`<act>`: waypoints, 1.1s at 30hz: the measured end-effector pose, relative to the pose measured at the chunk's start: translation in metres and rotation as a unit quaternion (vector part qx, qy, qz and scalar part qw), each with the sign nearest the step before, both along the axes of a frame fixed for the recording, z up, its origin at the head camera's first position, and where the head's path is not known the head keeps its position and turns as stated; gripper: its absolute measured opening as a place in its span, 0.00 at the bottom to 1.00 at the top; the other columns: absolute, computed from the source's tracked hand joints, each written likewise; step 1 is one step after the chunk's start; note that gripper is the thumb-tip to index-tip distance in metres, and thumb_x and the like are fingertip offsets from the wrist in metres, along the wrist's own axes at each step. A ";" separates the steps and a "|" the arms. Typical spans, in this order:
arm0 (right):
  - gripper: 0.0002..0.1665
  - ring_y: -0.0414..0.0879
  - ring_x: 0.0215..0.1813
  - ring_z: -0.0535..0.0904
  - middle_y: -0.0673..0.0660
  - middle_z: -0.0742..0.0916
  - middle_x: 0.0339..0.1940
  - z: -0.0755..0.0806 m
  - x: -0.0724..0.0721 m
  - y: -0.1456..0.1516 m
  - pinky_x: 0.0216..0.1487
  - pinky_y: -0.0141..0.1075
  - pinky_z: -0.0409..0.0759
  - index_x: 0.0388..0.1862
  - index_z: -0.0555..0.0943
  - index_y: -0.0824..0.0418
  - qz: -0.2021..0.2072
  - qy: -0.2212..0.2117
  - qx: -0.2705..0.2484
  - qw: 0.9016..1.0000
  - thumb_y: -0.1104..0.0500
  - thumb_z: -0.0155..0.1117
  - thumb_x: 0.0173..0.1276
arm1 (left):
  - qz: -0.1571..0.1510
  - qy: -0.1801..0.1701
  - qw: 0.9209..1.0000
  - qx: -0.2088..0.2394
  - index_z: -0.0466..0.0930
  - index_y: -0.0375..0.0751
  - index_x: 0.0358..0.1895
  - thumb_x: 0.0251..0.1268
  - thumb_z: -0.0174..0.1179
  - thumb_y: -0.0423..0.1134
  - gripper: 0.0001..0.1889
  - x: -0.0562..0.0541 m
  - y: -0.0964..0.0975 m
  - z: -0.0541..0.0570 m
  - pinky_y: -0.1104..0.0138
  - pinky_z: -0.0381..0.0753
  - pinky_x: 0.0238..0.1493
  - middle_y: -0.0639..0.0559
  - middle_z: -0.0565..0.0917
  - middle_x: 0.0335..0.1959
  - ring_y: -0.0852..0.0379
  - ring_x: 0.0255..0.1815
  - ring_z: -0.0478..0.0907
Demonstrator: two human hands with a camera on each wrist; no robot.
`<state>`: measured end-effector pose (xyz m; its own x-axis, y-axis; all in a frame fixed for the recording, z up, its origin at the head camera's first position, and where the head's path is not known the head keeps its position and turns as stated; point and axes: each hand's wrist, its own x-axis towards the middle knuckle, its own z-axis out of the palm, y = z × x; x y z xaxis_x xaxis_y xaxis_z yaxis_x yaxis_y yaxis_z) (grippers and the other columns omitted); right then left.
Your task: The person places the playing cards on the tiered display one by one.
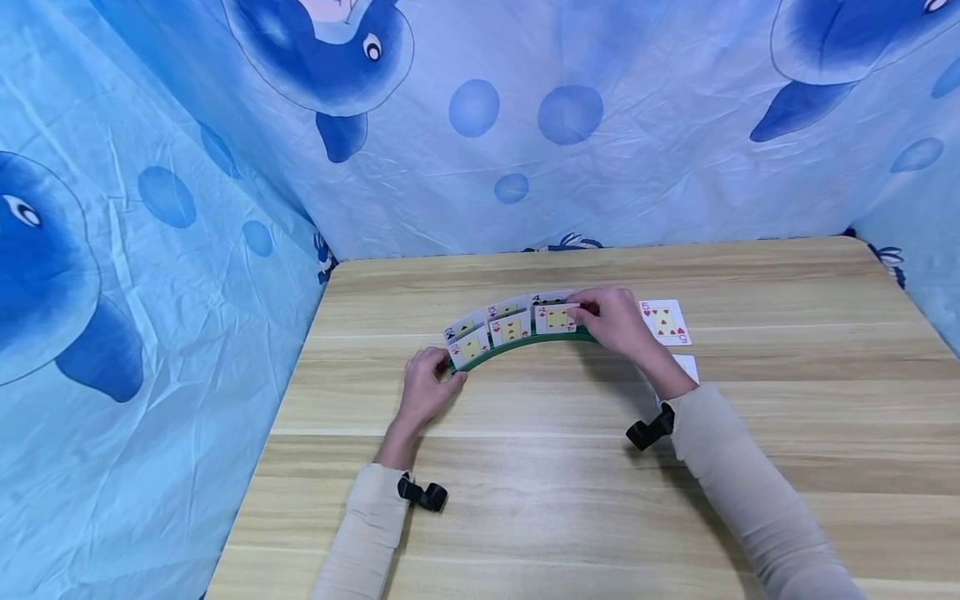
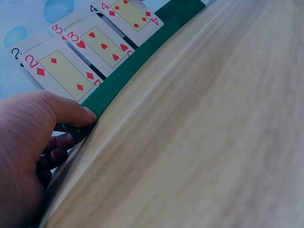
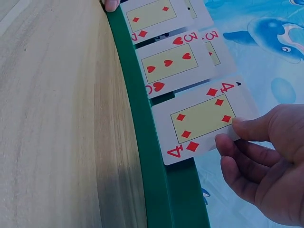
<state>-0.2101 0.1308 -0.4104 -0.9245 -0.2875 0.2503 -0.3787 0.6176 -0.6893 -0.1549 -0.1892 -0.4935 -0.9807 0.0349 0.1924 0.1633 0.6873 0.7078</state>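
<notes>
A curved green card holder (image 3: 148,142) stands on the table with playing cards upright in two rows. Its front row shows a two of diamonds (image 2: 64,71), a three of hearts (image 3: 166,63) and a four of diamonds (image 3: 204,121). Behind them peek a black two (image 1: 463,325), a red three (image 1: 504,310) and a black four (image 1: 551,297). My left hand (image 1: 426,387) grips the holder's left end, thumb on its front side. With thumb and fingers, my right hand (image 1: 618,321) pinches the four of diamonds by its right edge, the card's lower edge at the holder.
On the wooden table (image 1: 525,500), a five of hearts (image 1: 663,322) lies face up right of my right hand. Another card (image 1: 687,367) shows partly beneath the right forearm. Blue cloth (image 1: 450,192) with whale prints hangs behind and beside the table.
</notes>
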 end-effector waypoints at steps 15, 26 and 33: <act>0.14 0.49 0.36 0.82 0.63 0.91 0.43 -0.002 0.002 0.005 0.33 0.35 0.75 0.53 0.86 0.64 0.004 -0.047 0.019 0.999 0.62 0.64 0.71 | 0.000 0.000 1.000 -0.004 0.84 0.35 0.48 0.52 0.72 0.37 0.19 -0.001 0.002 0.001 0.48 0.67 0.63 0.40 0.86 0.47 0.42 0.49 0.78; 0.15 0.56 0.41 0.87 0.66 0.90 0.46 0.019 0.009 0.033 0.41 0.48 0.84 0.52 0.85 0.66 -0.016 -0.004 0.037 0.999 0.61 0.64 0.71 | 0.001 0.002 1.000 -0.004 0.83 0.34 0.49 0.52 0.72 0.37 0.20 0.001 0.001 0.002 0.48 0.67 0.63 0.40 0.86 0.48 0.42 0.51 0.78; 0.14 0.57 0.40 0.87 0.66 0.90 0.44 0.035 0.015 0.057 0.36 0.36 0.80 0.51 0.86 0.65 -0.042 0.008 0.043 0.998 0.60 0.64 0.71 | 0.000 0.006 1.000 -0.006 0.83 0.34 0.49 0.52 0.72 0.37 0.20 0.001 0.001 0.001 0.47 0.67 0.64 0.40 0.86 0.48 0.42 0.51 0.78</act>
<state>-0.1953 0.1876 -0.3750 -0.9426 -0.2303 0.2420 -0.3330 0.7045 -0.6267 -0.1537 -0.1883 -0.4926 -0.9784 0.0372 0.2032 0.1713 0.6957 0.6976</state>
